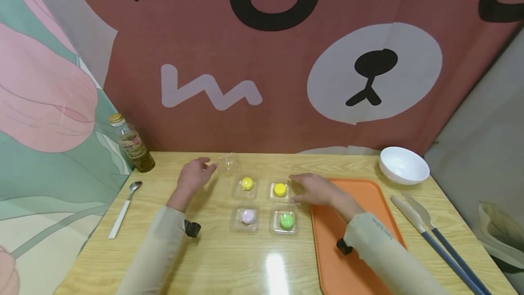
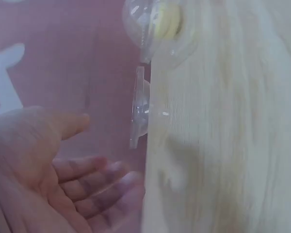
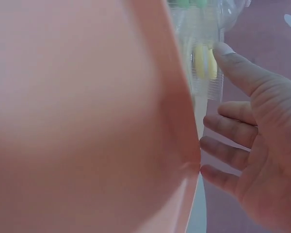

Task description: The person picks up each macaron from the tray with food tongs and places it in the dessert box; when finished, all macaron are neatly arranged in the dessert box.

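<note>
Several small clear plastic boxes stand in two rows in the middle of the table, each with a macaron. The back row has a yellow macaron at left and another yellow macaron at right. In front sit a pale purple macaron and a green macaron. A clear domed lid lies behind the back left box. Just left of that lid, my left hand hovers, fingers loosely bent and holding nothing. My right hand reaches beside the back right box, thumb and fingers spread, nothing held.
Beneath my right forearm lies an orange tray. A white bowl stands at the back right, near two blue-handled spreading knives. On the left are a bottle of oil and a white-handled spoon. A printed curtain hangs behind the table.
</note>
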`<action>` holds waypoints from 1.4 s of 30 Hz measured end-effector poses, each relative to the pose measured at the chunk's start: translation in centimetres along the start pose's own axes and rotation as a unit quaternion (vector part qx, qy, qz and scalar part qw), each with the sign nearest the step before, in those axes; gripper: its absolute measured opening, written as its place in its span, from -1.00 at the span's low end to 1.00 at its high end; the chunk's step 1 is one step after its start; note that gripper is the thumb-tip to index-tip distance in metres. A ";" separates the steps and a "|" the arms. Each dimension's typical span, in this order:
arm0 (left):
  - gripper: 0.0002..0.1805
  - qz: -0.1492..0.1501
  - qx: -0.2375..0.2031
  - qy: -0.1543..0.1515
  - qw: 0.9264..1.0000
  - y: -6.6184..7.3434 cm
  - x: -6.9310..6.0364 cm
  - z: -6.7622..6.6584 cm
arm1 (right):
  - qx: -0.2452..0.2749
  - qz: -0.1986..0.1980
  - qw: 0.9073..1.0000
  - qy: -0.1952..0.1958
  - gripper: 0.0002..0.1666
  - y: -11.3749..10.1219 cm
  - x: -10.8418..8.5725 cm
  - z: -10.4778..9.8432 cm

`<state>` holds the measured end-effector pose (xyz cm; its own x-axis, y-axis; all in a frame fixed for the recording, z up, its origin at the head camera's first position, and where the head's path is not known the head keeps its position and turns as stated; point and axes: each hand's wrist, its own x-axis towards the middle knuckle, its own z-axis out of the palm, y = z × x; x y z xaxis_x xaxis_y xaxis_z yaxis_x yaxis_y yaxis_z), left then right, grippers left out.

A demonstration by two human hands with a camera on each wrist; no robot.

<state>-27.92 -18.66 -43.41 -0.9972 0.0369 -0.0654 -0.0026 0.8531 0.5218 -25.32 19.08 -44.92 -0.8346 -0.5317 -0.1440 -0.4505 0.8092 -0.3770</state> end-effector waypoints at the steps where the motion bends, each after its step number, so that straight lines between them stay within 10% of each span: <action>1: -0.31 -0.017 -0.016 -0.003 1.000 -0.3 0.2 0.1 | -0.002 0.000 1.000 0.001 -0.02 0.0 0.0 0.2; 5: -0.32 -0.066 -0.111 -0.032 0.991 -1.3 1.2 0.8 | -0.001 -0.003 1.000 0.013 -0.01 -0.1 0.0 0.7; 11: -0.34 -0.134 -0.316 -0.042 0.938 -1.8 2.1 2.0 | 0.004 -0.016 1.000 0.019 -0.01 -0.6 0.2 0.8; 16: -0.39 -0.162 -0.363 -0.055 0.916 -1.7 2.9 2.5 | 0.000 -0.012 1.000 0.020 -0.03 -0.7 0.3 0.8; 42: -0.53 -0.173 -0.409 -0.069 0.893 -1.3 3.3 3.2 | 0.007 0.005 1.000 0.018 -0.02 -0.6 0.7 1.0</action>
<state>-31.01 -17.94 -47.04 -0.9078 -0.0430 -0.4173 -0.4185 0.1621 0.8936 -25.30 17.97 -45.76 -0.8505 -0.5133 -0.1145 -0.4374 0.8113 -0.3879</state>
